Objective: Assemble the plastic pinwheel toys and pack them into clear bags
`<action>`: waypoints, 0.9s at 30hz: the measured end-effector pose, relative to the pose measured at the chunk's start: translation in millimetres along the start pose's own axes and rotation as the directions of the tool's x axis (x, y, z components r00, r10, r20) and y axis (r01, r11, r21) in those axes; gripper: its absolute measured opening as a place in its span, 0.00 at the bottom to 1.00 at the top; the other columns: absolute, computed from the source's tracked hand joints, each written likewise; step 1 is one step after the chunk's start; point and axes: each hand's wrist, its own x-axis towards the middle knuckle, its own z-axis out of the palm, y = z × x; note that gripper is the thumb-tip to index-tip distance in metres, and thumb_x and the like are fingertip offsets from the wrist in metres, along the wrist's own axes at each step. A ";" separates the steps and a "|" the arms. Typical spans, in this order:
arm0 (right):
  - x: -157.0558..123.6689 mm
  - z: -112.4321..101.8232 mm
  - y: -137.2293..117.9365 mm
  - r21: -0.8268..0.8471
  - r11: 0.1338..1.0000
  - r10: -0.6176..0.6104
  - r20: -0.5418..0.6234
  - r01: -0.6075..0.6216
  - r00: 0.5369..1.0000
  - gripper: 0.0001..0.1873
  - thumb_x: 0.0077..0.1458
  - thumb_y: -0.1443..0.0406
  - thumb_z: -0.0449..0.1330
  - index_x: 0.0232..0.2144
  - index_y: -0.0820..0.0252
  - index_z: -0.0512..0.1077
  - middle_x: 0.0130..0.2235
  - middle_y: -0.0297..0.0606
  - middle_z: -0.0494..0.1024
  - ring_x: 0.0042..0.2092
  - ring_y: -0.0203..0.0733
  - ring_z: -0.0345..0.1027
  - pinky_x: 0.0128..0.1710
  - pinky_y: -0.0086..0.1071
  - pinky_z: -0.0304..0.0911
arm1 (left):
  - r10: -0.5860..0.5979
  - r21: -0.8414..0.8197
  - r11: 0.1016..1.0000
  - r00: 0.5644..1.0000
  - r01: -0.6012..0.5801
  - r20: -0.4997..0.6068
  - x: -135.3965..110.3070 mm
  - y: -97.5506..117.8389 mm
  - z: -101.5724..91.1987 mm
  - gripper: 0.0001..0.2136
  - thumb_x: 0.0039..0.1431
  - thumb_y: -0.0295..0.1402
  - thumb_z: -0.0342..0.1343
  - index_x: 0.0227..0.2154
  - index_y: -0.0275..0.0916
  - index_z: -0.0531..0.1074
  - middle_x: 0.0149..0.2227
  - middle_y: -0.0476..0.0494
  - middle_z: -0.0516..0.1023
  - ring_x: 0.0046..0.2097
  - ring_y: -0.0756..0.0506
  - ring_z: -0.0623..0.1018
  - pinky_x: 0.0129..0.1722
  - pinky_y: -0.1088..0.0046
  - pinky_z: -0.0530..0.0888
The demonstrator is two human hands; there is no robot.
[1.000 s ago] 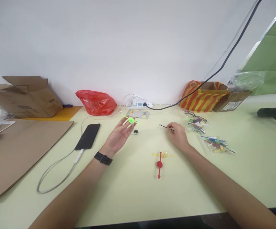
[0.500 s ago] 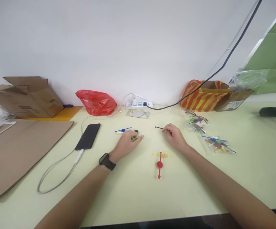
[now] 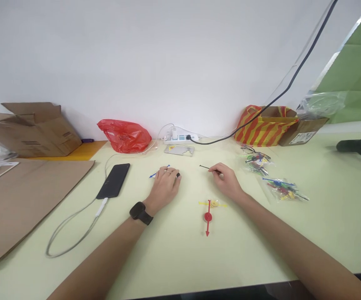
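Observation:
My left hand, with a black watch on its wrist, is turned palm down over the table, fingers curled and close together. A small black round piece shows at its fingertips; what else lies under the palm is hidden. Just beyond those fingers is a blue arrow spinner, partly covered. My right hand pinches a thin black arrow, its tail end pointing left. Between my forearms, nearer me, a red arrow spinner lies beside a yellow arrow spinner.
Clear bags of coloured spinners lie on the right. A plugged-in phone and cardboard are on the left. Along the wall stand a red plastic bag, a power strip and a striped bag.
My left hand has rolled palm down, hiding the green piece seen under its fingers before and more of the blue spinner. My right hand keeps its pinch on the black arrow, shifted slightly left.

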 end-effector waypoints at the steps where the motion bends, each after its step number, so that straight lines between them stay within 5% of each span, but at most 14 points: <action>1: -0.7 0.4 -2.3 0.010 1.000 -0.004 -0.005 0.004 1.000 0.10 0.63 0.66 0.53 0.37 0.55 0.76 0.41 0.42 0.79 0.43 0.48 0.73 0.46 0.44 0.69 | -0.006 0.008 1.000 1.000 0.006 0.001 0.4 0.0 1.4 0.12 0.70 0.36 0.51 0.47 0.41 0.78 0.49 0.33 0.80 0.58 0.29 0.67 0.57 0.46 0.61; 7: -5.2 3.4 -22.9 0.161 0.986 0.042 -0.042 -0.035 0.998 0.09 0.68 0.59 0.55 0.44 0.55 0.73 0.42 0.42 0.79 0.44 0.48 0.75 0.48 0.45 0.70 | 0.014 -0.005 1.000 0.999 -0.014 -0.036 3.7 6.4 -0.5 0.09 0.67 0.33 0.56 0.45 0.43 0.80 0.44 0.36 0.81 0.53 0.30 0.72 0.54 0.49 0.64; 15: -14.9 4.9 -63.4 0.364 0.931 0.012 0.029 -0.021 1.000 0.11 0.70 0.55 0.57 0.47 0.54 0.70 0.45 0.43 0.75 0.47 0.48 0.75 0.47 0.42 0.69 | -0.092 -0.498 0.867 0.973 -0.027 -0.212 2.4 30.6 -5.0 0.10 0.64 0.36 0.63 0.46 0.45 0.81 0.47 0.40 0.77 0.45 0.42 0.80 0.50 0.63 0.77; 22: -25.6 14.1 -79.1 0.287 0.957 -0.087 0.137 0.044 0.987 0.06 0.72 0.62 0.53 0.46 0.55 0.69 0.41 0.39 0.74 0.40 0.42 0.68 0.41 0.37 0.65 | -0.095 -0.754 0.648 0.994 0.102 0.053 -3.0 39.9 7.2 0.12 0.61 0.36 0.68 0.45 0.38 0.80 0.44 0.41 0.83 0.46 0.42 0.84 0.52 0.62 0.80; 27: -26.4 13.0 -79.4 0.261 0.963 -0.121 0.175 0.072 0.977 0.04 0.71 0.64 0.53 0.46 0.54 0.67 0.41 0.38 0.74 0.40 0.42 0.67 0.40 0.35 0.64 | -0.052 -0.729 0.679 0.996 0.089 0.073 -6.4 52.8 0.8 0.12 0.62 0.36 0.67 0.46 0.38 0.81 0.46 0.40 0.85 0.47 0.42 0.84 0.52 0.64 0.81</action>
